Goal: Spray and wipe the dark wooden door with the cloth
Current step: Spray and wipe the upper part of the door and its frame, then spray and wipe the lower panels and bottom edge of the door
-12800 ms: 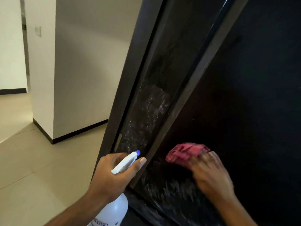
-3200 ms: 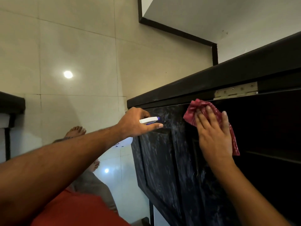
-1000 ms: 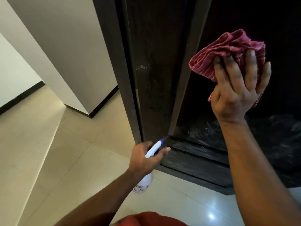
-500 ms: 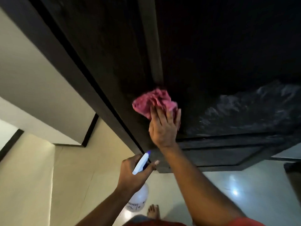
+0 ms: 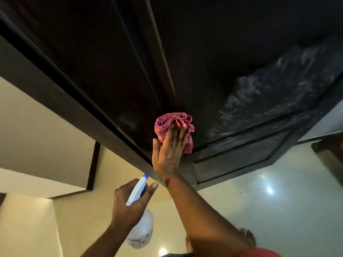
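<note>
The dark wooden door [image 5: 213, 58] fills the upper part of the head view, with whitish wet streaks on its lower right panel. My right hand [image 5: 168, 153] presses a bunched red checked cloth [image 5: 173, 125] flat against the door's lower left area, fingers straight. Below it, my left hand [image 5: 130, 203] grips a white spray bottle [image 5: 142, 229] by its neck, index finger along the trigger head. The blue nozzle points up toward the door's lower edge.
The dark door frame [image 5: 55, 101] runs diagonally at the left. A cream wall with dark skirting [image 5: 91, 167] stands behind it. Glossy pale floor tiles [image 5: 278, 210] lie below, with my bare foot [image 5: 248, 236] near the bottom edge.
My right hand has slid the cloth a little down and right on the door's lower part over the last half second. The left hand still holds the bottle below.
</note>
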